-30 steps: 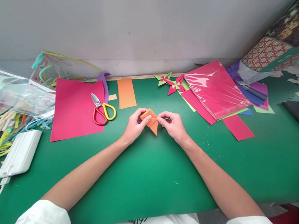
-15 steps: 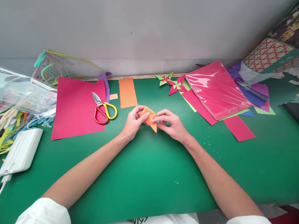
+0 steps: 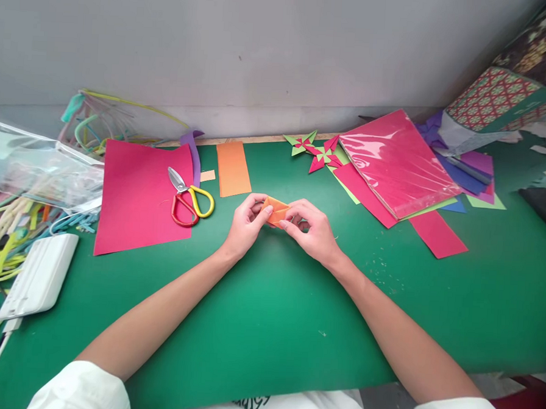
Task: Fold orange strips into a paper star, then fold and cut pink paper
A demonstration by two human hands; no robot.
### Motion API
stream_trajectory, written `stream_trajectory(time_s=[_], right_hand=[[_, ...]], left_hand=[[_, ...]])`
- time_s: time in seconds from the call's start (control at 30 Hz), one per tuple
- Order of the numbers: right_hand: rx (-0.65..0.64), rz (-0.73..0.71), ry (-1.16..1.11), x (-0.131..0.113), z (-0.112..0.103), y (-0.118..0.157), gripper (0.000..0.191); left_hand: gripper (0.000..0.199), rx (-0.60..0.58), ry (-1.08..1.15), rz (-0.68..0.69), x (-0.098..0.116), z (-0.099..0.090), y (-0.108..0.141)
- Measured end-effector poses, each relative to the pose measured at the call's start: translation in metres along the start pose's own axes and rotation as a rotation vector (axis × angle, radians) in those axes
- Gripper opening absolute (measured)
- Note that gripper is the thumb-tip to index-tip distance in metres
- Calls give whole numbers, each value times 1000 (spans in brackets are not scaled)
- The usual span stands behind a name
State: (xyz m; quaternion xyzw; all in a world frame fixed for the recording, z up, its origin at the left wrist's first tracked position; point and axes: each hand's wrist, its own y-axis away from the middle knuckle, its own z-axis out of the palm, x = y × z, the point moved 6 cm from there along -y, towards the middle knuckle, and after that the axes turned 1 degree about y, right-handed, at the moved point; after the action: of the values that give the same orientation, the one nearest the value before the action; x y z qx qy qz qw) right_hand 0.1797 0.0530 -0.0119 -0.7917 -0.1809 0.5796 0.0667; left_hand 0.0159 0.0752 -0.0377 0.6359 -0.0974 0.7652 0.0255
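Observation:
A small folded piece of orange paper [image 3: 277,212] is held between both hands over the middle of the green table. My left hand [image 3: 247,222] pinches its left side, thumb on top. On the other side, my right hand [image 3: 312,227] grips the right edge between thumb and fingers; the fingers hide part of the folds. Behind the left hand lies a flat orange paper strip [image 3: 234,169]. Scissors with one red and one yellow handle [image 3: 194,203] rest on a large red sheet [image 3: 140,191] to the left.
Red-and-green folded paper stars [image 3: 324,155] lie at the back, beside a plastic-wrapped pack of red paper [image 3: 398,165]. A red strip [image 3: 438,234] sits at right. On the left are a white power bank [image 3: 40,275] with a cable and a heap of coloured strips [image 3: 6,239].
The orange paper's pointed flap, which hung downward, no longer shows; the paper now looks more compact. My right thumb and fingers have closed on its right edge.

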Motion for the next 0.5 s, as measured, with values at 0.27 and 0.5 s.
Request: stream_trajectory(time_s=[0.27, 0.5], right_hand=[[100, 69, -10, 8, 0, 3, 11], [105, 84, -5, 7, 0, 3, 10]], left_hand=[[32, 27, -46, 9, 0, -1, 2], [33, 34, -110, 26, 2, -1, 3]])
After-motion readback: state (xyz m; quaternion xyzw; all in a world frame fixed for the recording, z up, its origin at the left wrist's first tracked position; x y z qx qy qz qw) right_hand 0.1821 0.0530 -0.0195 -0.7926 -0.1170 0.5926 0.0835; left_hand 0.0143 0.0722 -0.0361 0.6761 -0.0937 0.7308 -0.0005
